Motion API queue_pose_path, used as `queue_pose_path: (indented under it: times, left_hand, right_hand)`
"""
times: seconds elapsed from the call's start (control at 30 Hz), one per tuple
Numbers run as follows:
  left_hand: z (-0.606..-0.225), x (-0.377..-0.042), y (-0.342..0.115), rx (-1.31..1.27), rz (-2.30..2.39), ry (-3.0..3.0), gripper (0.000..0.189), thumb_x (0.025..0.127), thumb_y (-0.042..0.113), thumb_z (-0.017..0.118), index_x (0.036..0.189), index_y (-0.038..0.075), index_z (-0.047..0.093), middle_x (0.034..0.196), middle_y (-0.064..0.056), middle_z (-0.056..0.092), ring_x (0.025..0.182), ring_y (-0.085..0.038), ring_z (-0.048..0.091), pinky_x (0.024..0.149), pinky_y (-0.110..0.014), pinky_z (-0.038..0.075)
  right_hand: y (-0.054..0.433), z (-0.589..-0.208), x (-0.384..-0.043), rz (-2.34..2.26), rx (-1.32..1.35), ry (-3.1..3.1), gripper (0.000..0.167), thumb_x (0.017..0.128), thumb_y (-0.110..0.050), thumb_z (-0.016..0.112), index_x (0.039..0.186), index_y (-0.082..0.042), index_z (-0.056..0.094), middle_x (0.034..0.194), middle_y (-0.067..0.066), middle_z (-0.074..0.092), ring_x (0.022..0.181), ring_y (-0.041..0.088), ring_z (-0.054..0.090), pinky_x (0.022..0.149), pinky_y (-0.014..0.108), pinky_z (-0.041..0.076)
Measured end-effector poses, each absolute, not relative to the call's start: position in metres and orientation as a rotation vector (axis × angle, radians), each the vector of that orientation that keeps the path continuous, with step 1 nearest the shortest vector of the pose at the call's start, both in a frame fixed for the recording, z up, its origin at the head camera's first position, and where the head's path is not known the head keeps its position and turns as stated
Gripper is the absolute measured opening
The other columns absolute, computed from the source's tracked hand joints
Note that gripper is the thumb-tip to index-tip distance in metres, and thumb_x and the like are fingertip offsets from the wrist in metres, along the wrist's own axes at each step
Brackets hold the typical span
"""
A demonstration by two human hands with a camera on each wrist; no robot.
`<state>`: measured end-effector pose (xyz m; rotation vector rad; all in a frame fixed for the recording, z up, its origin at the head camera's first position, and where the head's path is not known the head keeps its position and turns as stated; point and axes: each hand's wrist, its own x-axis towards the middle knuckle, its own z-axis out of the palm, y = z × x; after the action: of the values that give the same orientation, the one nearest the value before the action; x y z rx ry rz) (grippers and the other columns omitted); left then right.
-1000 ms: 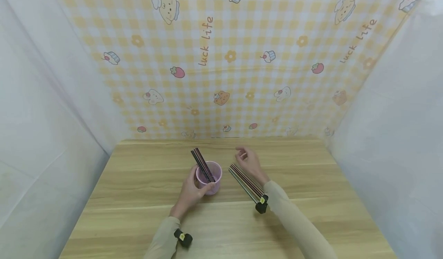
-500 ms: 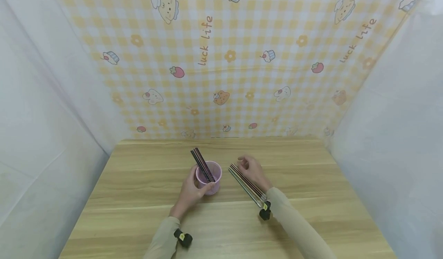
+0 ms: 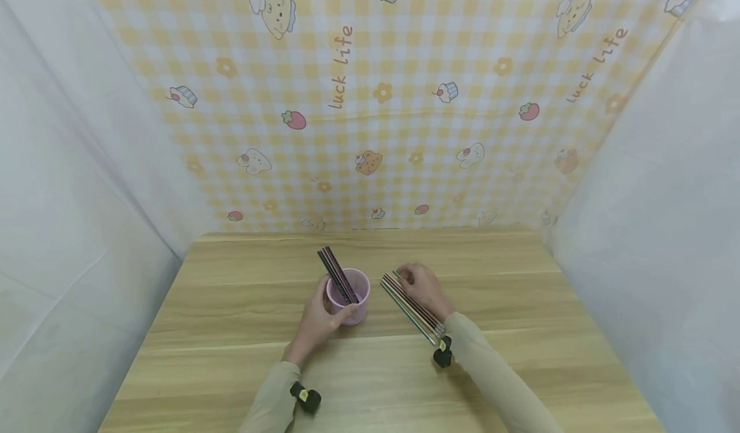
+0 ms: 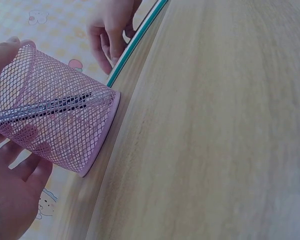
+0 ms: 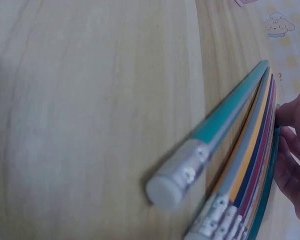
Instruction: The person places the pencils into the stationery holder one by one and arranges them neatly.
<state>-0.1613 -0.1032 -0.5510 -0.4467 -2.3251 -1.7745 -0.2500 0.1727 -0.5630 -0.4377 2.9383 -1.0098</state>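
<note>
My left hand [image 3: 318, 317] grips a pink mesh pencil cup [image 3: 350, 314], thumb on the near side and fingers around the far side. Several dark pencils [image 3: 335, 271] lean left inside it; their lower ends show through the mesh in the left wrist view. To the cup's right, several pencils [image 3: 412, 304] lie side by side on the table, white erasers toward me. At the right edge of this row, my right hand [image 3: 426, 288] pinches a green pencil [image 5: 270, 185] between thumb and fingers. A teal pencil [image 5: 225, 112] lies at the row's left edge.
The wood-grain table [image 3: 370, 381] ends at a yellow checked cloth [image 3: 370, 118] behind. White sheets [image 3: 87, 195] hang at both sides. Each wrist wears a small black camera [image 3: 306, 397].
My right hand has come down and back toward me onto the pencil row. A green pencil's end now pokes out by its fingertips. The left hand and cup stay put.
</note>
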Motion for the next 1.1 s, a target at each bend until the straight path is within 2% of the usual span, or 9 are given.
queue_pose_path:
  times: [0.17,0.5,0.7,1.1]
  left_hand:
    - [-0.525,-0.15,-0.101,-0.477,-1.766,-2.333,0.074,0.082,0.01,0.084,0.143,-0.006,0.044,0.135,-0.027,0.059,0.125,-0.043,0.059,0.106,-0.057,0.05]
    - [-0.523,-0.15,-0.102,-0.468,-1.768,-2.343,0.074,0.082,0.012,0.085,0.143,-0.005,0.045,0.135,-0.026,0.06,0.127,-0.041,0.059,0.108,-0.055,0.049]
    - [-0.521,-0.15,-0.102,-0.46,-1.77,-2.346,0.075,0.082,0.012,0.085,0.143,-0.006,0.045,0.136,-0.026,0.059,0.127,-0.041,0.059,0.109,-0.054,0.049]
    - [-0.522,-0.15,-0.103,-0.458,-1.778,-2.348,0.077,0.082,0.013,0.085,0.145,-0.005,0.044,0.138,-0.026,0.058,0.129,-0.041,0.057,0.11,-0.054,0.047]
  right_hand:
    - [0.172,-0.564,-0.25,-0.969,-0.45,2.964,0.02,0.097,-0.009,0.063,0.116,-0.007,0.07,0.099,0.006,0.066,0.084,0.015,0.063,0.074,0.03,0.058]
    - [0.173,-0.543,-0.251,-1.302,-0.333,2.768,0.026,0.105,-0.015,0.052,0.128,-0.009,0.063,0.1,0.006,0.062,0.082,0.016,0.063,0.066,0.028,0.058]
    - [0.169,-0.523,-0.257,-1.29,-0.503,2.959,0.024,0.1,-0.006,0.058,0.121,-0.001,0.068,0.092,0.009,0.067,0.082,0.021,0.067,0.071,0.03,0.059]
    - [0.159,-0.479,-0.258,-1.493,-0.612,2.878,0.025,0.102,-0.009,0.058,0.125,-0.001,0.064,0.103,0.013,0.067,0.09,0.028,0.07,0.08,0.039,0.062]
